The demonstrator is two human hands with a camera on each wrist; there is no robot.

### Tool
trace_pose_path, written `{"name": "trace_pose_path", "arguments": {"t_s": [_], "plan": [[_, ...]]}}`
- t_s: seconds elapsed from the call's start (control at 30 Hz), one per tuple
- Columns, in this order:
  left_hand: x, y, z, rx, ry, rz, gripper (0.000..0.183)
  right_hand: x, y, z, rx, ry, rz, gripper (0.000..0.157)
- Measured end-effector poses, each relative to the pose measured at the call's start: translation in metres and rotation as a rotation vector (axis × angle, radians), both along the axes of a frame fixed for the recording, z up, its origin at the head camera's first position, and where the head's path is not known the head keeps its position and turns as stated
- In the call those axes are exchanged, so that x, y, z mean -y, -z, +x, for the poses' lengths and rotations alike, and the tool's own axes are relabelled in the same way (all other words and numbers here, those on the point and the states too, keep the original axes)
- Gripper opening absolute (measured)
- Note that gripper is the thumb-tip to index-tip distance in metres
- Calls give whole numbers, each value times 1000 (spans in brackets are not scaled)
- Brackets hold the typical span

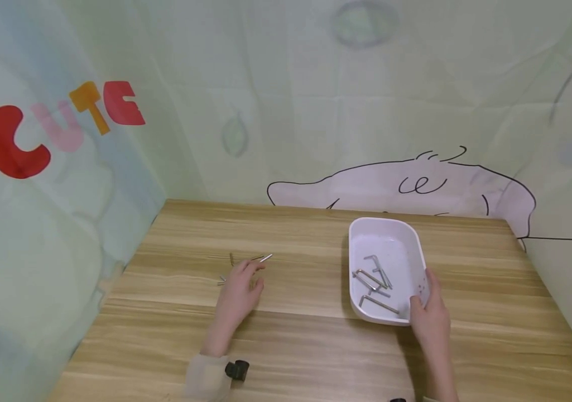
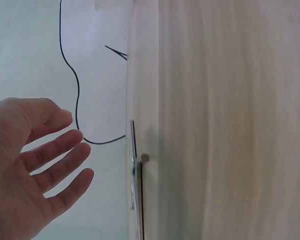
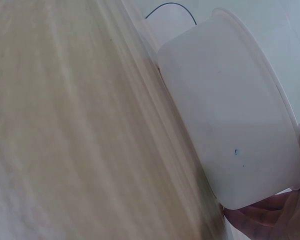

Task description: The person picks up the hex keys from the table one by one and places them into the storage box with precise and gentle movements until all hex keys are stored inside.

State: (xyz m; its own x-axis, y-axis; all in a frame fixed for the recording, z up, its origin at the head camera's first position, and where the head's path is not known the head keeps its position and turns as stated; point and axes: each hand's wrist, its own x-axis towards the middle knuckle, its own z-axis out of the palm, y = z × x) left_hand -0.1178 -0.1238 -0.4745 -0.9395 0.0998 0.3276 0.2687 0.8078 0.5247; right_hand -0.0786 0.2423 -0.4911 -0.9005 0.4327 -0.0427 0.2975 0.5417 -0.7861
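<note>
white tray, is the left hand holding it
No, the right hand grips the white tray, while the left hand is by metal rods on the table.

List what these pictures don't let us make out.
Head view: how many metal rods lie by the left grip, which partly covers them.
Left wrist view: a rod's lower end, cut off by the bottom edge.
Right wrist view: what the blue marks on the tray are, too small to read.

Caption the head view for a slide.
Right hand holds a white tray of hex keys; the left hand hovers over more keys on the table.
</note>
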Motion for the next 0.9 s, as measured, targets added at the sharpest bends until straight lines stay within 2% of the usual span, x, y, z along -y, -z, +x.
{"name": "trace_pose_path", "arguments": {"t_s": [0.37, 0.6, 0.9], "plan": [[23, 8, 1, 12, -26, -81, 26, 0, -2, 1, 9, -3, -1, 66], [33, 12, 0, -5, -2, -141, 23, 0, -2, 0, 7, -6, -5, 65], [40, 15, -7, 51, 53, -215, 20, 0, -2, 1, 6, -9, 8, 65]]}}
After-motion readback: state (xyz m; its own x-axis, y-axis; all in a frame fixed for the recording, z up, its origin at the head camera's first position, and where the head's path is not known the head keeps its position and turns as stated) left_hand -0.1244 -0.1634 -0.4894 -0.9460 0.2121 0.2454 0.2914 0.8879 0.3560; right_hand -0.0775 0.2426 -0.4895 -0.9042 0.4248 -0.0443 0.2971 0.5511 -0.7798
